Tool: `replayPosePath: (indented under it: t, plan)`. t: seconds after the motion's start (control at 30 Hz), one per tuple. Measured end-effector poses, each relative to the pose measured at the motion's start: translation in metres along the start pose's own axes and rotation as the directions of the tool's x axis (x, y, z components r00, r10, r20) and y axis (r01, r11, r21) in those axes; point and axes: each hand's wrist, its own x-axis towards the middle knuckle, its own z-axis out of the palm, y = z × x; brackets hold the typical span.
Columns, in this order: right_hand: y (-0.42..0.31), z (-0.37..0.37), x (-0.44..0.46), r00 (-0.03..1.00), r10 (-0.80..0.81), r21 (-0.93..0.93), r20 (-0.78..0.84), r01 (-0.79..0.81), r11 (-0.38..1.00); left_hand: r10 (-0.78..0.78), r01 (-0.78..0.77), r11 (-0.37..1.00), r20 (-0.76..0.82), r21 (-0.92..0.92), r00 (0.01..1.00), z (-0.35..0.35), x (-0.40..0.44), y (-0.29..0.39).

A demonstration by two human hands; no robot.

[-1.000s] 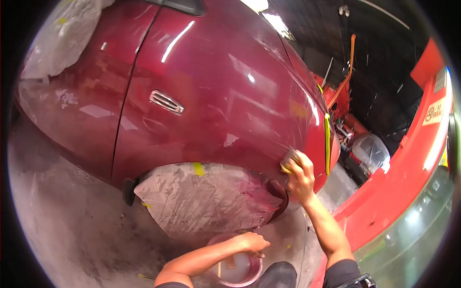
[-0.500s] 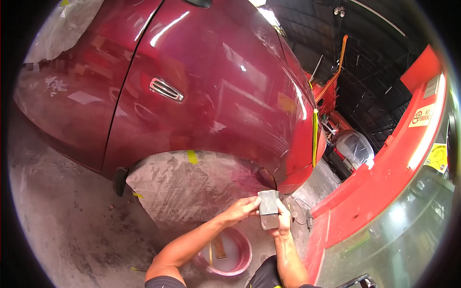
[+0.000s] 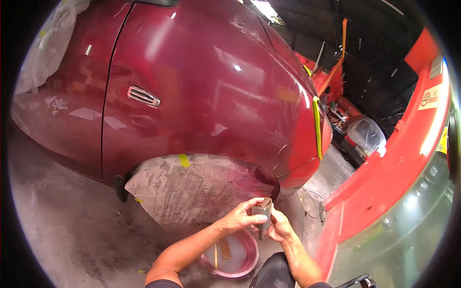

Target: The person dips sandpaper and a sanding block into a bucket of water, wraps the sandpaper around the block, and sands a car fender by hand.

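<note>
My left hand (image 3: 241, 217) and my right hand (image 3: 279, 225) both grip a sanding block (image 3: 265, 211) wrapped in grey sandpaper, turned edge-on to me. The left thumb presses its near face, while the right fingers hold its right side. Just beyond my hands is the dark red fender (image 3: 201, 125) of a vehicle, with a chrome side trim (image 3: 143, 96). Its wheel area is covered with masking sheet (image 3: 177, 192) held by yellow-green tape (image 3: 184, 160). Below my forearms stands a pink basin (image 3: 253, 257) of cloudy water, with a stick and a brown slab in it.
Plastic sheeting (image 3: 55, 48) covers part of the vehicle at upper left. Yellow-green tape (image 3: 317, 129) runs along the front edge. On the right stands a red frame (image 3: 370, 182) with a glass panel (image 3: 394, 240). A cable (image 3: 312, 204) lies on the floor, and another vehicle (image 3: 367, 134) is behind.
The sanding block has turned from flat-faced to edge-on. My left fingers have come over its top, and my right hand has shifted on it. The camera view has moved slightly.
</note>
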Motion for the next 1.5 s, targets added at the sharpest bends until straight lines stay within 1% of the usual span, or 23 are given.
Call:
replayPosePath:
  t: [0.03, 0.07, 0.1, 0.17, 0.23, 0.3, 0.37, 0.43, 0.53, 0.67, 0.7, 0.77, 0.8, 0.9, 0.93, 0.97, 1.0, 1.03, 1.07, 1.17, 1.27, 1.37, 1.5]
  plan:
    - [-0.01, -0.005, -0.003, 0.998, 0.027, -0.179, -0.058, -0.037, 0.983, 0.005, -0.004, 0.993, -0.016, 0.116, 1.0, 0.002, 0.003, 0.002]
    - [-0.024, -0.007, -0.005, 0.984, -0.145, -0.561, -0.107, 0.061, 0.826, -0.097, 0.102, 0.988, -0.053, 0.111, 0.994, 0.006, 0.003, 0.009]
    - [-0.043, -0.01, -0.004, 0.944, -0.321, -0.847, -0.071, 0.113, 0.519, -0.104, 0.115, 0.985, -0.093, 0.128, 0.99, 0.006, 0.003, 0.009]
    - [-0.083, -0.031, 0.006, 0.807, -0.59, -0.909, -0.019, 0.231, 0.346, -0.131, 0.188, 0.929, -0.192, 0.32, 0.973, 0.006, 0.006, 0.01]
    - [-0.136, -0.029, 0.024, 0.642, -0.729, -0.866, 0.239, 0.481, 0.139, -0.242, 0.29, 0.831, -0.16, 0.476, 0.957, -0.014, 0.006, 0.002]
    - [-0.201, 0.004, 0.04, 0.334, -0.701, -0.702, 0.63, 0.631, -0.33, -0.606, 0.449, 0.488, -0.08, 0.748, 0.792, -0.043, 0.015, -0.019]
    - [-0.265, 0.036, 0.064, -0.018, -0.57, -0.444, 0.821, 0.609, -0.658, -0.761, 0.309, 0.245, -0.016, 0.919, 0.648, -0.051, 0.019, -0.059]
    - [-0.329, 0.078, 0.091, -0.252, -0.497, -0.307, 0.83, 0.538, -0.785, -0.851, 0.405, 0.026, -0.192, 0.914, 0.488, -0.055, 0.008, -0.117]
    - [-0.406, 0.107, 0.166, -0.293, -0.598, -0.408, 0.746, 0.508, -0.758, -0.766, 0.756, -0.284, -0.614, 0.589, 0.19, -0.055, -0.041, -0.212]
    - [-0.444, 0.109, 0.237, -0.424, -0.352, -0.212, 0.835, 0.344, -0.915, -0.437, 0.962, -0.273, -0.887, -0.028, -0.15, -0.025, -0.1, -0.277]
    - [-0.439, 0.103, 0.264, -0.345, -0.475, -0.246, 0.81, 0.535, -0.808, -0.378, 0.963, -0.249, -0.905, -0.102, -0.194, -0.014, -0.101, -0.275]
    - [-0.435, 0.115, 0.247, -0.544, -0.412, -0.155, 0.731, 0.455, -0.877, -0.341, 0.963, -0.242, -0.918, -0.121, -0.201, 0.007, -0.094, -0.26]
    - [-0.432, 0.116, 0.245, -0.521, -0.427, -0.141, 0.739, 0.499, -0.855, -0.345, 0.958, -0.26, -0.916, -0.118, -0.206, 0.024, -0.093, -0.243]
    - [-0.423, 0.116, 0.243, -0.457, -0.508, -0.149, 0.73, 0.618, -0.772, -0.516, 0.88, 0.201, -0.81, -0.43, -0.278, -0.035, -0.157, -0.288]
    - [-0.423, 0.114, 0.24, -0.458, -0.494, -0.141, 0.739, 0.612, -0.778, -0.463, 0.965, 0.029, -0.859, -0.26, -0.218, 0.001, -0.1, -0.192]
    - [-0.422, 0.112, 0.237, -0.447, -0.528, -0.166, 0.722, 0.629, -0.76, -0.37, 0.972, 0.062, -0.91, -0.225, -0.187, 0.035, -0.055, -0.119]
    - [-0.422, 0.11, 0.235, -0.436, -0.567, -0.194, 0.699, 0.647, -0.737, -0.081, 0.879, 0.402, -0.966, -0.256, -0.245, 0.036, -0.048, -0.105]
    - [-0.424, 0.106, 0.234, -0.435, -0.563, -0.192, 0.702, 0.647, -0.738, 0.315, 0.953, 0.288, -0.931, -0.092, -0.185, 0.027, -0.042, -0.097]
    - [-0.427, 0.103, 0.234, -0.427, -0.59, -0.201, 0.686, 0.668, -0.717, 0.534, 0.815, 0.573, -0.795, 0.089, -0.288, 0.041, -0.015, -0.071]
    - [-0.433, 0.075, 0.217, -0.426, -0.595, -0.196, 0.682, 0.677, -0.709, 0.924, 0.774, 0.377, -0.263, 0.508, -0.278, 0.034, 0.049, 0.0]
    - [-0.433, 0.026, 0.233, -0.603, -0.369, 0.009, 0.707, 0.53, -0.848, 0.926, 0.69, 0.334, -0.087, 0.643, -0.366, 0.024, 0.101, 0.068]
    - [-0.442, 0.02, 0.23, -0.631, -0.438, -0.095, 0.641, 0.501, -0.86, 0.896, 0.641, 0.383, -0.098, 0.665, -0.434, -0.003, 0.102, 0.091]
    - [-0.443, 0.014, 0.226, -0.518, -0.562, -0.141, 0.645, 0.642, -0.754, 0.943, 0.784, 0.283, -0.012, 0.552, -0.331, -0.009, 0.087, 0.086]
